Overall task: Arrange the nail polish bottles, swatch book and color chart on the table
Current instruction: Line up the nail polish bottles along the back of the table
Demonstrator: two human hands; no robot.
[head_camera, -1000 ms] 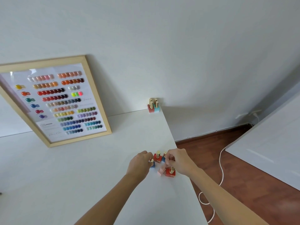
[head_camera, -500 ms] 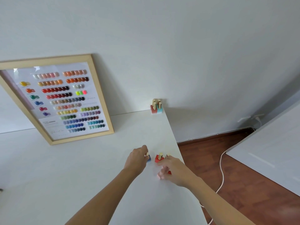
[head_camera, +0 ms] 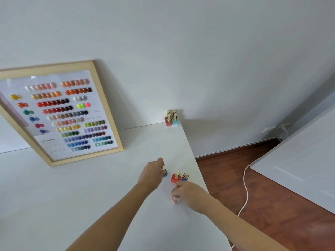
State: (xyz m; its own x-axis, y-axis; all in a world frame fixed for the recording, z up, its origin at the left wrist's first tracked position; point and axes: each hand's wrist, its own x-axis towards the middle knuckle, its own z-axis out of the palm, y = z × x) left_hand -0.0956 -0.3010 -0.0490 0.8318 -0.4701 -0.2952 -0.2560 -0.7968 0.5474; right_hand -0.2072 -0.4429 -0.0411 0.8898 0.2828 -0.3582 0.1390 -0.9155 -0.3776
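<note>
Wooden-framed color chart against wall, white cable on floor

Eight nail polish bottles show on one white table: a cluster of four at the far corner, a blue one, a red one, another blue one and a pink one. One framed color chart. Two hands, left and right. One white cable.
</note>
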